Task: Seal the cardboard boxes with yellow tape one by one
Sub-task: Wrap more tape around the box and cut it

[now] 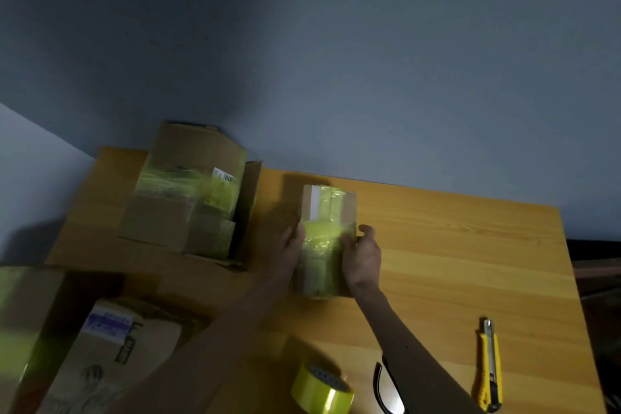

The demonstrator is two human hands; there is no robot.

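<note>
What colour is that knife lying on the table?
Yellow, with a metal blade rail; head view.

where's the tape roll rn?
Head view, bottom centre: the yellow tape roll sits on the wooden table near its front edge, just left of the black scissors.
</note>
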